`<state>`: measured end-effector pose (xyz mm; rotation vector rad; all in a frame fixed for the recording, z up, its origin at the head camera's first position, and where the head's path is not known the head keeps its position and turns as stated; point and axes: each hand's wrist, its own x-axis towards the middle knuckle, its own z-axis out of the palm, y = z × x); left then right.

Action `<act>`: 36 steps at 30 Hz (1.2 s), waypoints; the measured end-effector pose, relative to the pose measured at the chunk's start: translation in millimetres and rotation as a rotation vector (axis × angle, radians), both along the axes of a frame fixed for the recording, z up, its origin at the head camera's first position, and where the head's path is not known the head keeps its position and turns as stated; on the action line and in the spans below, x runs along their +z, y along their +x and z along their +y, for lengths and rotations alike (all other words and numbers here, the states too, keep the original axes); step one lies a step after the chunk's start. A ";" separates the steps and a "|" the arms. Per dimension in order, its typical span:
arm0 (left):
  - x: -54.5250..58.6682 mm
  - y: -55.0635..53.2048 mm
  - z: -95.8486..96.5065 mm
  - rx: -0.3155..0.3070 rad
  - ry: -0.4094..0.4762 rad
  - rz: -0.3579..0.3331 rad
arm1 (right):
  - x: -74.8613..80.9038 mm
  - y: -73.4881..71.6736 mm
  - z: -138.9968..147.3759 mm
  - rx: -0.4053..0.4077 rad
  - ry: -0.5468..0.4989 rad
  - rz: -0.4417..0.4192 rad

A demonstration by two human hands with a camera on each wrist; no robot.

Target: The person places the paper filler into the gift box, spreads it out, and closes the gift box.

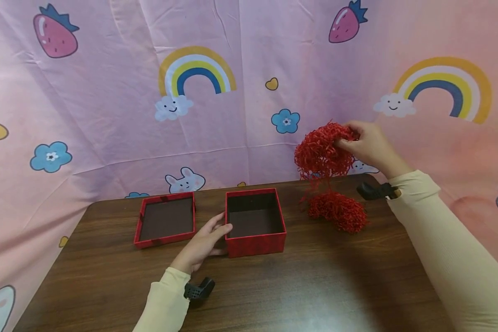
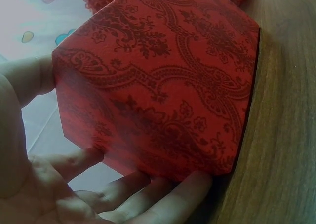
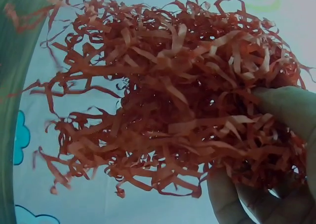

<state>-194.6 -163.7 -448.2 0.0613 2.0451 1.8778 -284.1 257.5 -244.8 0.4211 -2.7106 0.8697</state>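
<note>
An uncovered red box (image 1: 255,244) with a dark inside and a paisley-like pattern stands on the table. My left hand (image 1: 204,242) holds it at the left side: the thumb lies over the rim near the front left corner, the other fingers spread along the outer wall. Up to the right, my right hand (image 1: 367,144) pinches a bundle of red crinkled paper shred (image 1: 321,150) between thumb and fingers. Loose strands hang from the bundle towards a second heap of shred (image 1: 338,212) lying on the table. In the right wrist view the bundle (image 3: 168,100) partly covers the fingers.
Left of the box lies a shallow red lid (image 1: 168,219), its dark inside facing up. The dark wooden table (image 1: 274,295) ends at a back edge against a pink printed cloth (image 1: 249,152). Black bands sit on both wrists.
</note>
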 end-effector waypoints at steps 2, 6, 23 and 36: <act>0.2 -0.1 0.0 -0.002 0.000 0.003 | 3.4 2.2 -1.8 0.005 -0.008 0.015; 0.5 0.3 0.1 -0.003 -0.004 0.003 | 10.4 6.4 -5.7 0.015 -0.029 0.026; 1.3 1.3 -0.8 -0.018 0.010 0.007 | 43.2 24.5 -35.1 0.046 -0.108 0.077; 3.8 1.9 0.9 -0.019 0.010 0.007 | 42.3 44.6 -84.8 0.212 -0.207 0.116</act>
